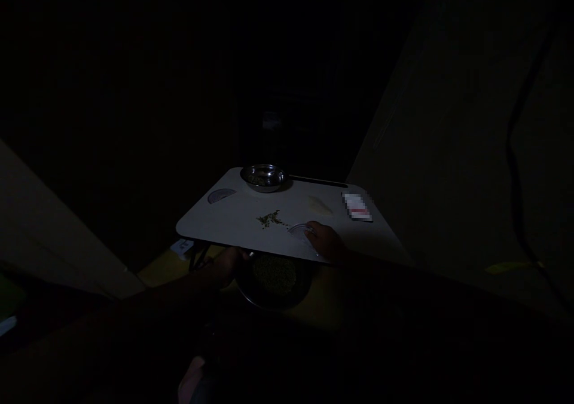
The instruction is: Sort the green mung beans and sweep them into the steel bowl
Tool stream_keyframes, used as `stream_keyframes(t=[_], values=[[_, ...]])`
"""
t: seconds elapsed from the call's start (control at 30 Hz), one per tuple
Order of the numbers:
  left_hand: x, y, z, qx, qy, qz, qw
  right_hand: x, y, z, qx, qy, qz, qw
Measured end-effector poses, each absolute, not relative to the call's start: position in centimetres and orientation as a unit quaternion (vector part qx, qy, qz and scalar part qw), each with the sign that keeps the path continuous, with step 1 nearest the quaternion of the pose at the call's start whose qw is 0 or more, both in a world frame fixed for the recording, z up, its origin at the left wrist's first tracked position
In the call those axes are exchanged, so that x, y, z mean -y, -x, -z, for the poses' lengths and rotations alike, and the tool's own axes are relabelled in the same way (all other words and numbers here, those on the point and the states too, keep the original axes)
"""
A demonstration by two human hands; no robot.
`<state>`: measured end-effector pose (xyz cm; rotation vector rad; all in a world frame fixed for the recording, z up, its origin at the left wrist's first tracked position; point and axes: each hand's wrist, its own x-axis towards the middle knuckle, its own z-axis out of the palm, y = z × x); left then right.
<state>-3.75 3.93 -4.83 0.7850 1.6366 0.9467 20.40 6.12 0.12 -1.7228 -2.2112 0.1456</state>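
The scene is very dark. A small white folding table (pixel 233 219) stands in front of me. My right hand (pixel 325 239) rests on its near edge, fingers curled beside a small clear round lid or dish (pixel 299 230). A little heap of green grains (pixel 270 219) lies just left of that dish. My left hand (pixel 228 265) is below the table's front edge, gripping the rim of a steel plate (pixel 251 296) filled with green grains. A steel bowl (pixel 264 177) with some grains sits at the table's far edge.
A blurred white card or packet (pixel 357 207) lies at the table's right side. A half-round recess (pixel 221 195) is at the far left and a dark slot (pixel 318 181) runs along the back. Walls close in on both sides; the yellow floor (pixel 165 269) shows below.
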Motion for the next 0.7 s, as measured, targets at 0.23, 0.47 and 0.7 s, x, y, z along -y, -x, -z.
stream_keyframes(t=[0.23, 0.47, 0.7], values=[[-3.6, 3.6, 4.3, -0.648, -0.346, -0.399, 0.549, -7.4, -20.5, -0.3, 0.761, 0.632, -0.052, 0.137], [-3.6, 3.4, 4.1, -0.668, -0.35, -0.39, 0.529, -7.8, -19.5, -0.1, 0.772, 0.623, -0.037, 0.12], [-3.3, 3.2, 3.6, -0.654, -0.343, -0.374, 0.561, -6.1, -17.5, 0.0, 0.821, 0.55, -0.056, 0.14]])
